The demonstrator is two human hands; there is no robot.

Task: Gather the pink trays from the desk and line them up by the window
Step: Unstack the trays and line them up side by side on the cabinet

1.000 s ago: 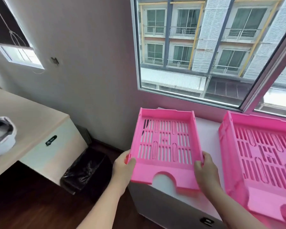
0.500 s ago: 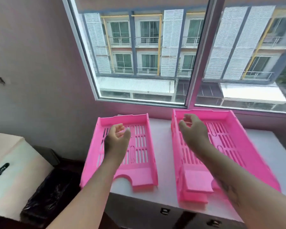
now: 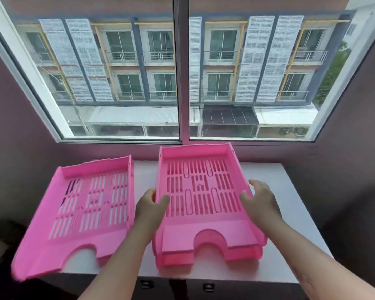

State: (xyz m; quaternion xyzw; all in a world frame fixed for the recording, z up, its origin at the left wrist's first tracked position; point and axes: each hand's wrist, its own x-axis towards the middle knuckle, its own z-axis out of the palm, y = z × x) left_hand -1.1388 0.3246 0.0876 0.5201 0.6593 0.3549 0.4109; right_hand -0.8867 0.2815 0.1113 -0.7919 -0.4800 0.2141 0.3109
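Note:
A single pink slotted tray (image 3: 91, 204) lies at the left of the white cabinet top (image 3: 290, 213) below the window, its left front corner hanging over the edge. To its right sits a stack of pink trays (image 3: 204, 191), with a lower tray's front (image 3: 175, 260) showing under the top one. My left hand (image 3: 149, 211) grips the top tray's left wall, thumb inside. My right hand (image 3: 260, 200) holds its right wall, thumb inside as well.
The wide window (image 3: 182, 83) with a centre post runs just behind the trays. Bare white surface lies to the right of the stack. Two dark drawer latches (image 3: 145, 284) (image 3: 208, 286) sit on the cabinet front below. Dark floor shows at the lower left.
Both hands left the single tray on the left, crossed over and closed on the side walls of the right stack's top tray. My view swung right, centring the window.

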